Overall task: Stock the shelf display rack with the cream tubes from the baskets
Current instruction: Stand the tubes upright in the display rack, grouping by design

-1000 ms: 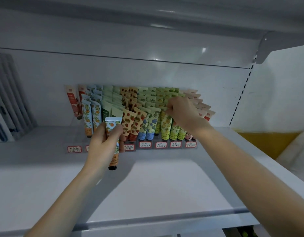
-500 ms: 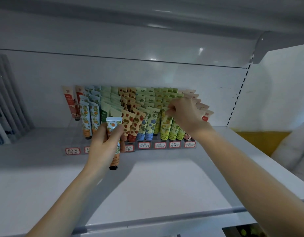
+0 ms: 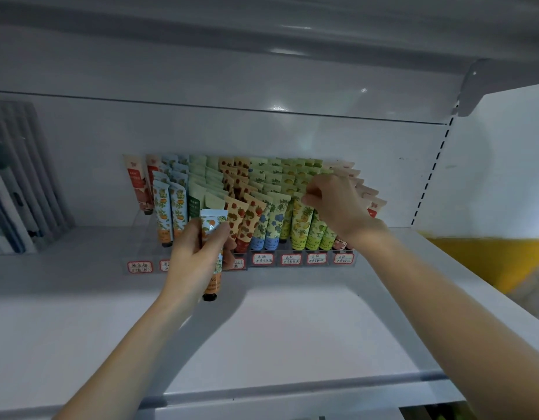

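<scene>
The step in hand is the placing of one more tube into the rack (image 3: 277, 264), which stands at the middle of the frame against the back wall and is already almost full. The left hand (image 3: 192, 259), at the centre and a little to the left, is wrapped around a tube (image 3: 213, 221) with orange fruit print. The tube is upright with its black cap down, lifted above the shelf (image 3: 277, 328) and just in front of the rack. The right hand (image 3: 334, 207), right of centre, reaches into the rows of yellow tubes (image 3: 300, 222). Its fingers (image 3: 310, 197) are curled at the top edges of these tubes; whether they pinch one or only touch them, I cannot tell. I judge that this hand is arranging a row or making room. The held tube has the same print as the orange tubes (image 3: 162, 213) in the left part of the rack, so the next move probably calls for bringing it up and left to that row. It should then go cap first into a free place, without tipping the neighbours, which lean closely one on another. The baskets are not in view, so I cannot say how many tubes remain.
</scene>
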The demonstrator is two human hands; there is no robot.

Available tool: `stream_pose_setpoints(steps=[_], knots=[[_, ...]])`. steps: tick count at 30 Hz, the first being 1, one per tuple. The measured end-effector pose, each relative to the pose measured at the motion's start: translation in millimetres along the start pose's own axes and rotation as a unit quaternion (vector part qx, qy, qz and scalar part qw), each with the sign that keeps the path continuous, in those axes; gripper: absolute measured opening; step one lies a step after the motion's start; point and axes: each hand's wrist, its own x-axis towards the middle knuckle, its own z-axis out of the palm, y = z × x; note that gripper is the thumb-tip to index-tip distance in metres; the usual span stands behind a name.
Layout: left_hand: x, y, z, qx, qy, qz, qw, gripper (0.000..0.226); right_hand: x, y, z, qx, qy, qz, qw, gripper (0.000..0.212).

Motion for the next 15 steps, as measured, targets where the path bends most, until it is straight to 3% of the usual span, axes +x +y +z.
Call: stream_pose_setpoints(steps=[7, 10, 12, 15], knots=[[-1, 1, 1, 0.003, -0.001, 0.007, 1.0, 0.011, -1, 0, -5, -0.004, 0.007, 0.006, 1.0, 0.02], [-2, 1, 1, 0.005, -0.005, 0.02, 1.0, 0.01, -3, -3, -8, 0.007, 0.06, -0.021, 0.998, 0.022], [-4, 2, 0, 0.017, -0.008, 0.03, 0.999, 0.013, -6, -14, -11, 0.059, 0.086, -0.051, 0.993, 0.023], [-4, 4, -7, 0.03, -0.015, 0.035, 0.999, 0.016, -14, -43, -14, 0.168, 0.059, -0.075, 0.981, 0.021]])
